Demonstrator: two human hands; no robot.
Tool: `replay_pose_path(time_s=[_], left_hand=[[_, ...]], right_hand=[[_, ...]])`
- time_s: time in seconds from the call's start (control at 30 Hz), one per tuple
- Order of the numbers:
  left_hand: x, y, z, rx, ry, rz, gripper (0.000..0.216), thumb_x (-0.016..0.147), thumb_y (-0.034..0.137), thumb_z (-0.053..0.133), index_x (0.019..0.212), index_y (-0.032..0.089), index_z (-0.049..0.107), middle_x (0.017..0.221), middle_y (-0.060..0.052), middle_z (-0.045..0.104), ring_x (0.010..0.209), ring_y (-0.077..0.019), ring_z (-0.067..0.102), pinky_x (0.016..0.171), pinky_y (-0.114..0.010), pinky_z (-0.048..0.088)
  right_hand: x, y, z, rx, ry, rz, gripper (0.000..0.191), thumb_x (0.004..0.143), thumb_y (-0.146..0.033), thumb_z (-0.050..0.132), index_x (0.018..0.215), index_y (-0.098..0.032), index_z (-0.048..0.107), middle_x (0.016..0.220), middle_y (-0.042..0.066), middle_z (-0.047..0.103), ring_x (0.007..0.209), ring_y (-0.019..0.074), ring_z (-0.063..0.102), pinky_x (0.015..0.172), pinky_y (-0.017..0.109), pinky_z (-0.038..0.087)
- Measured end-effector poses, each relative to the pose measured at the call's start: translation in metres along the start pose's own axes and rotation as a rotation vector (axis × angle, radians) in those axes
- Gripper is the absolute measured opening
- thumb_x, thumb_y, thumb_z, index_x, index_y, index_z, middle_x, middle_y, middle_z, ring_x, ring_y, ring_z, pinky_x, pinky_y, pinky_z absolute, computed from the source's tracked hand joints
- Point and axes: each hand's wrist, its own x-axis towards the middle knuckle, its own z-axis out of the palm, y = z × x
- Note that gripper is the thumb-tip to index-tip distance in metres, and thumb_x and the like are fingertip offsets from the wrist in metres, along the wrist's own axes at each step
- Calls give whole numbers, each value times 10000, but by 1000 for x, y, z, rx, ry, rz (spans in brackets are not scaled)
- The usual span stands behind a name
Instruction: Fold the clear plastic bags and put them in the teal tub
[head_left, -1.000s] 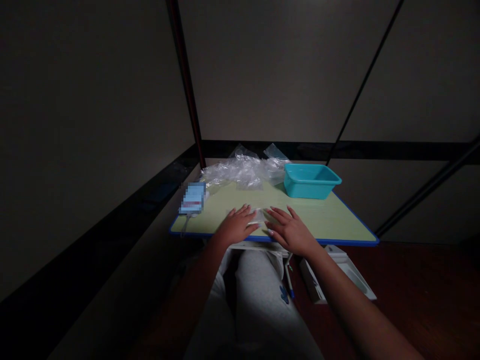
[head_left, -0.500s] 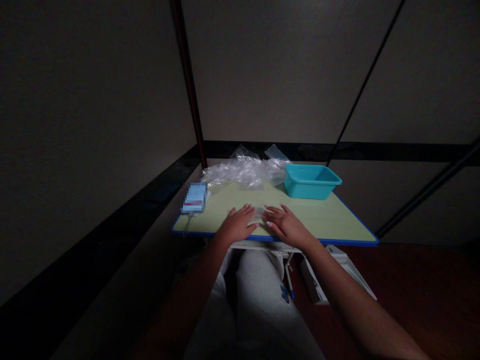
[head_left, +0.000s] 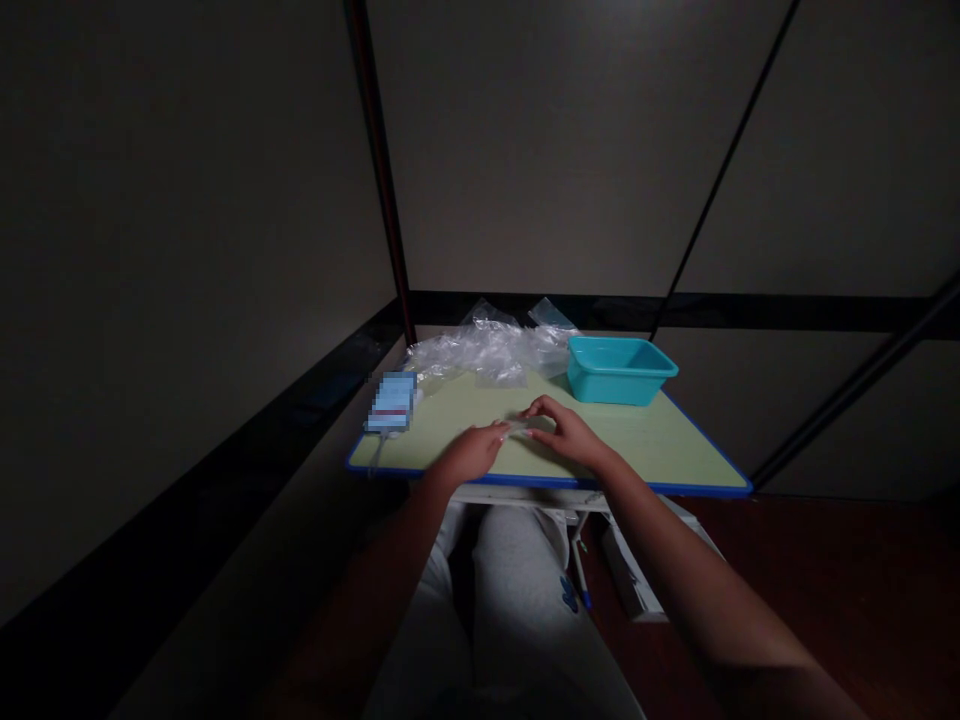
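On the small green table (head_left: pixel 660 445) with a blue rim, both my hands meet near the front edge. My left hand (head_left: pixel 471 455) and my right hand (head_left: pixel 566 436) each pinch an end of a small clear plastic bag (head_left: pixel 527 427) lifted a little off the tabletop. Fingers of both hands are curled onto the bag. What the bag contains I cannot make out in the dim light.
A heap of clear plastic bags (head_left: pixel 484 350) lies at the table's back. A teal plastic tub (head_left: pixel 618 369) stands at the back right. A blurred blue card (head_left: pixel 392 402) lies at the left edge. White boxes (head_left: pixel 637 590) sit on the floor below.
Both hands went from lying flat on the bag to pinching it and raising it slightly; the right hand moved back and up. The view dipped a little.
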Motion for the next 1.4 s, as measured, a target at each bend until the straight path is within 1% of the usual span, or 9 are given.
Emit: replay_pose_path(time_s=[0.13,0.23,0.33,0.57,0.83,0.93,1.07,1.2,1.4], left_hand=[[3,5,-13,-103,-45,18,329,918,296,359,1029,180,646,1098,-49,664,1013,-199,595,924,-309,427],[6,7,-21,-186,-66,-3,319,904,320,378,894,160,654,927,-26,683,866,-186,603,836,-295,457],[9,8,-29,-279,-68,-43,315,895,333,397,843,141,642,829,-14,662,800,-168,589,780,-275,464],[11,8,-37,-478,-74,-232,312,913,338,405,1053,126,587,835,-58,664,680,-134,634,614,-239,498],[13,6,-26,-431,-12,-398,315,888,250,474,1173,119,510,778,-62,668,616,-150,672,616,-288,549],[12,8,-27,-313,98,-348,336,870,282,504,1161,118,537,865,-92,656,772,-202,670,754,-367,535],[9,22,-25,-178,180,-148,317,828,314,579,1121,195,606,1123,-92,592,1119,-238,522,1015,-373,376],[2,35,-11,93,136,147,320,817,343,602,1115,227,606,1108,-63,587,1100,-228,507,991,-351,383],[-1,33,8,205,181,136,317,810,366,617,1082,206,583,1111,-67,590,1069,-220,532,961,-345,406]], right_hand=[[11,5,2,58,-38,86,233,791,-356,610,926,-174,664,923,62,692,884,208,620,812,330,450],[17,5,2,77,-14,159,251,779,-409,608,761,-168,678,767,42,683,762,193,608,730,303,448],[22,8,-2,101,35,195,301,757,-455,614,728,-159,661,708,31,659,695,173,581,667,282,436],[24,28,-16,146,120,334,390,686,-536,615,660,-148,594,597,4,586,555,123,499,560,256,395],[6,47,-18,44,40,512,380,623,-509,639,527,-147,573,431,-22,481,408,86,377,431,234,286],[4,50,-16,-22,34,536,342,636,-475,640,529,-156,579,433,-20,495,413,91,393,438,234,290],[3,51,-13,-130,49,538,269,672,-403,636,556,-164,594,466,-11,535,443,101,427,452,232,290],[1,50,-6,-238,98,518,176,731,-333,601,670,-168,612,530,-7,581,482,110,463,481,228,298],[-9,34,-7,-307,124,425,263,842,-393,508,935,-172,616,707,28,644,607,152,547,581,255,387]])
